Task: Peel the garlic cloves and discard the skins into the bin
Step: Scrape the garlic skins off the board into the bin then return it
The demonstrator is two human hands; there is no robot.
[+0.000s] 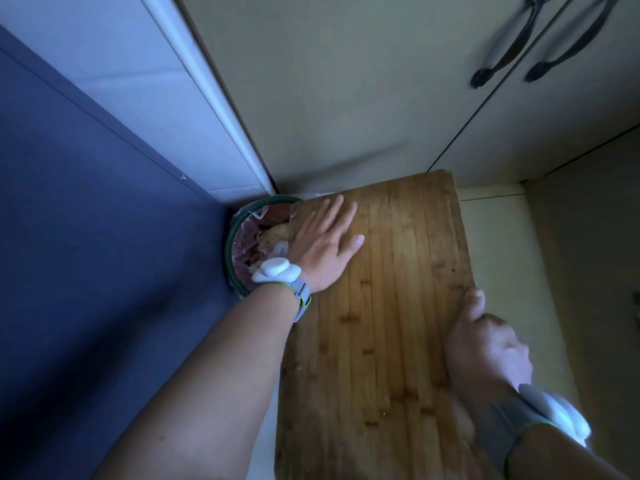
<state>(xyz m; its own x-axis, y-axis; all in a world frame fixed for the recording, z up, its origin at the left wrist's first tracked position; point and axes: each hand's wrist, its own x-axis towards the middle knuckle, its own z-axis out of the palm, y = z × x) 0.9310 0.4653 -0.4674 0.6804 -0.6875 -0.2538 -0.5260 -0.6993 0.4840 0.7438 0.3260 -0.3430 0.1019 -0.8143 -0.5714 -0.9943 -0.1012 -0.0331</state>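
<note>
While the left hand (325,247) lies flat with its fingers straight and together on the far left corner of a wooden cutting board (391,323), the right hand (485,348) clamps the board's right edge, thumb on top and the other fingers curled out of sight beneath. The board is held over a round, green-rimmed bin (231,244), which sits just beyond and below the left wrist, partly hidden under the board's corner and the hand. Its plastic liner already holds scraps, pale and brownish; whether any are garlic skins cannot be told, as they are too blurred.

Judging by this, the task looks close to its end: the flat palm at the edge nearest the bin reads as a sweep of the last skins off the board. No garlic cloves show anywhere in view, peeled or unpeeled, and no skins can be picked out on the wood, only faint specks near the right thumb and along the near left edge. What seems left is to clear those crumbs and carry the board away.

By count: two hands, each with a grey strap carrying a white device, one on the left wrist (277,270) and one on the right wrist (554,415); one board; one bin. Further out, past the right hand, two dark cabinet handles (540,43) hang on pale cupboard doors, and a blue panel (86,237) runs beside the left forearm.
</note>
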